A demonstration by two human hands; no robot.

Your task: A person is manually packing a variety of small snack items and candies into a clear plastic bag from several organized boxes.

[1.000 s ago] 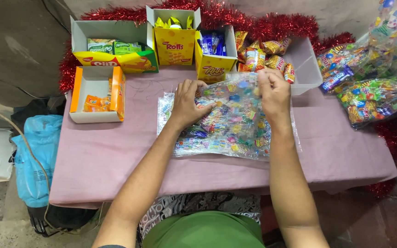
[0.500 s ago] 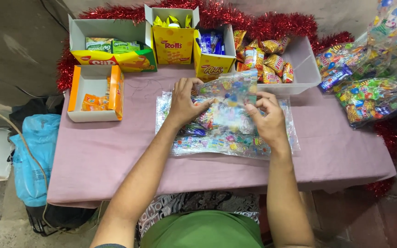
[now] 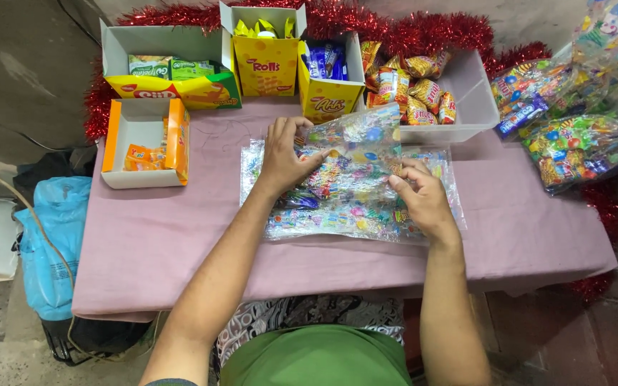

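A stack of clear printed plastic bags (image 3: 337, 214) with colourful patterns lies flat on the pink-covered table (image 3: 151, 250). One bag (image 3: 359, 136) is lifted off the top of the stack, its upper part raised. My left hand (image 3: 284, 154) pinches that bag's left edge. My right hand (image 3: 420, 196) grips its lower right edge, thumb and fingers closed on the film. A few wrapped sweets show under or inside the plastic near my left hand.
Open cardboard boxes of snacks stand along the back: green packets (image 3: 173, 68), a yellow box (image 3: 266, 50), blue wrappers (image 3: 327, 64), a white tray of orange packs (image 3: 430, 89). An orange-sided box (image 3: 144, 143) sits left. Filled gift bags (image 3: 574, 136) pile right. Red tinsel edges the table.
My right hand has come down from the stack's far right corner toward the middle, pulling one bag up and off the stack. My left hand stayed near the top left edge.
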